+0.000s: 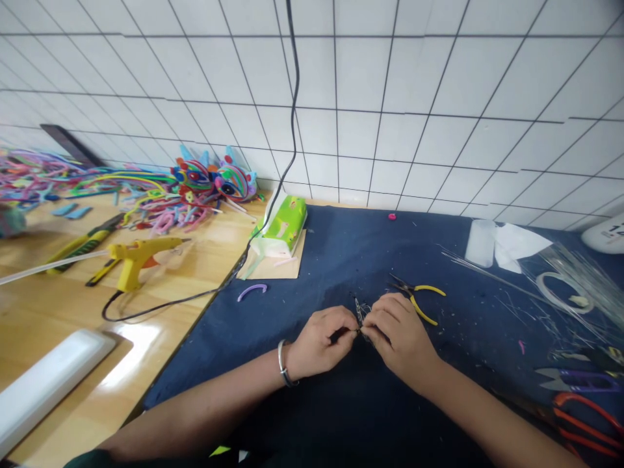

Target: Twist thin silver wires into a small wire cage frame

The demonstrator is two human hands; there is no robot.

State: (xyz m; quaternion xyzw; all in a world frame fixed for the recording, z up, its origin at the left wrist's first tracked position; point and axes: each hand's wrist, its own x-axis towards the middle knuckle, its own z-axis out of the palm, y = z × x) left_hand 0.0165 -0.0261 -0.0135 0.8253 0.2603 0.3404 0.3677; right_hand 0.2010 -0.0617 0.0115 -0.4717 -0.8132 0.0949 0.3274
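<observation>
Both my hands meet over the dark blue cloth (pixel 273 328), fingertips pinched close together. Between them is a small tangle of thin dark wire (pixel 359 307), partly hidden by the fingers. My left hand (pixel 325 341), with a silver bangle (pixel 283 364) at its wrist, pinches the wire tangle from the left. My right hand (pixel 402 338) is closed on it from the right. Just beyond the right hand lie yellow-handled pliers (pixel 423 291), their dark jaws pointing left. A purple curved strip (pixel 252 292) rests on the cloth to the left.
A yellow glue gun (pixel 139 257) trails a black cable across the wooden table (pixel 160 351). Colourful pipe cleaners (pixel 146 188) pile up along the wall. A green tissue pack (pixel 287 224) stands behind. To the right lie thin wires (pixel 580 279), purple snips (pixel 580 379) and red-handled scissors (pixel 587 419).
</observation>
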